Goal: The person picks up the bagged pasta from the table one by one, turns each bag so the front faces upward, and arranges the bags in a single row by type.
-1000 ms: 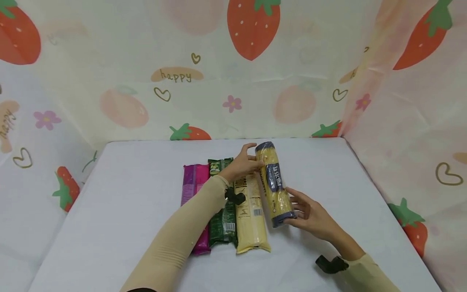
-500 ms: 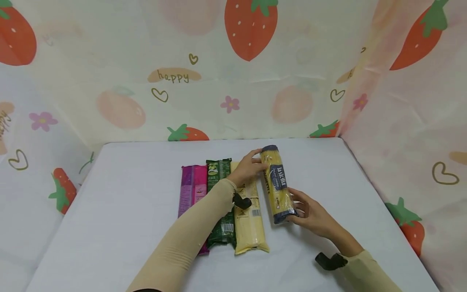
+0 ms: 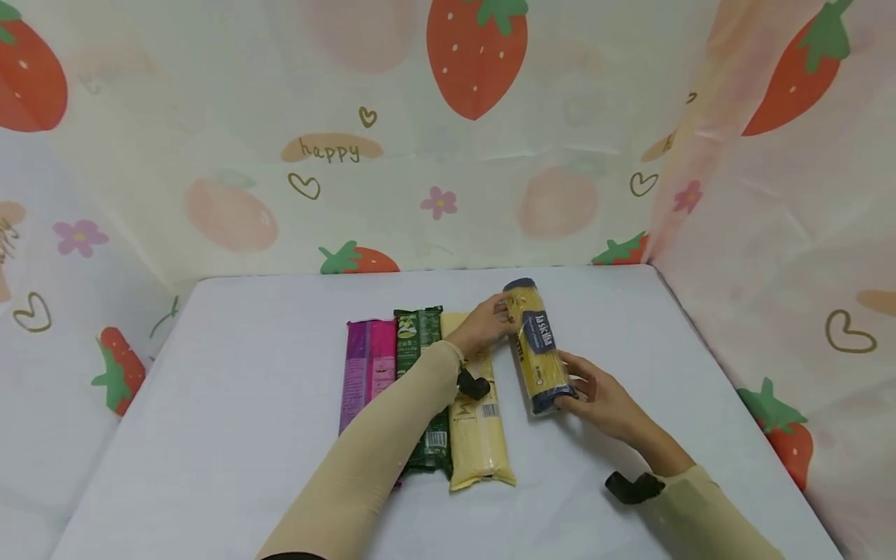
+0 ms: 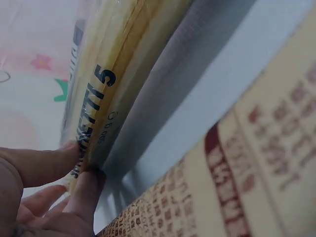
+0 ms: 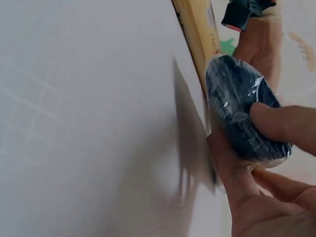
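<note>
In the head view, you held the spaghetti pack (image 3: 535, 348) between both hands, one at each end. Its long axis ran away from you and leaned a little to the left at the far end. Your left hand (image 3: 483, 327) was at the far end, with the fingers curled on the left side of the pack. Your right hand (image 3: 600, 397) was at the near end, with the fingers around the dark cap there. The pack was just to the right of the yellow pack (image 3: 478, 412), which lay flat on the desk (image 3: 245, 389) in a row with the green pack (image 3: 418, 342) and the purple pack (image 3: 367, 362). The near end was closer to you, so the right hand had the shorter reach; the left arm crossed over the row.

In the left wrist view, your thumb and fingers (image 4: 81, 190) pinched the side of the spaghetti pack (image 4: 106, 84). A strip of desk (image 4: 197, 94) showed between it and the yellow pack (image 4: 237, 173), so the two were apart. I could not tell if the spaghetti pack touched the desk here.

In the right wrist view, your fingers (image 5: 281, 123) pressed on the round dark end (image 5: 244, 116) of the pack and the thumb held it from below. The pack threw a shadow on the desk (image 5: 89, 118), and this end seemed a little raised.
</note>
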Motion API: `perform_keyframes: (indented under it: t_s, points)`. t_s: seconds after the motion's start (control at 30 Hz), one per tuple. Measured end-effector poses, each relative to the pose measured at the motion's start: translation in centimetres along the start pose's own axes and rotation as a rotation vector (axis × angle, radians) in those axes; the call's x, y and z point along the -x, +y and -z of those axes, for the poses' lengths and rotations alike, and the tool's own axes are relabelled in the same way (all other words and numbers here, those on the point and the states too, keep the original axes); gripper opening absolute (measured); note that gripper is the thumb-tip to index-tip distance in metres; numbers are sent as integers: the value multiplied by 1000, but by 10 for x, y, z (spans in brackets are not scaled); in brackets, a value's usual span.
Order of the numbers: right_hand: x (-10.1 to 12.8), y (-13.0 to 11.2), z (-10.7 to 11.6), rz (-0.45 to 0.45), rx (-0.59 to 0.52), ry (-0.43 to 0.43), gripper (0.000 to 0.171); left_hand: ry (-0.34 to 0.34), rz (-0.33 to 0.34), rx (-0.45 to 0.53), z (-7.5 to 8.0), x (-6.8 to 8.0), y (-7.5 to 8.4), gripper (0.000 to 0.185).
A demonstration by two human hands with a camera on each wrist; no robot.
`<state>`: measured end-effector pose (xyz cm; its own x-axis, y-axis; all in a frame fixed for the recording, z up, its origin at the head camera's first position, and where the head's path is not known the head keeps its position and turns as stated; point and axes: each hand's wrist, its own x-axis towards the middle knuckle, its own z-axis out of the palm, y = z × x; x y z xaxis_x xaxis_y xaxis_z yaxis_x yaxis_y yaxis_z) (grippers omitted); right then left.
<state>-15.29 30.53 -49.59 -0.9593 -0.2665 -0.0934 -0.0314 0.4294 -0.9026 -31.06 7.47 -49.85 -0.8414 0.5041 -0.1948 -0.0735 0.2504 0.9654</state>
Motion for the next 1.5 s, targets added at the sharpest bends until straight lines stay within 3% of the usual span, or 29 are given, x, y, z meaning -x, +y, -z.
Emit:
perform_keyframes:
  t_s: [0.23,0.5,0.6,0.73,0.97,1.27,1.5]
  points:
    - [-2,2,2,-41,6,52,81,-92,-5,-21,-2,-5,6,82]
    - [3,3,4,-83,105,125,75,-181,-35,-96,5,-8,10,84]
    - [4,1,2,-85,144,107,73,-174,-42,-144,10,-6,8,80]
    - [8,-7,-1,-115,229,78,76,-157,-82,-296,18,1,8,70]
    - [13,-25,-14,-126,416,86,87,-134,-154,-514,40,26,13,61]
    - [12,-38,-36,-58,419,150,83,-79,-153,-773,70,51,7,60]
    - [12,-46,-53,21,467,187,81,-66,-140,-869,88,59,3,60]
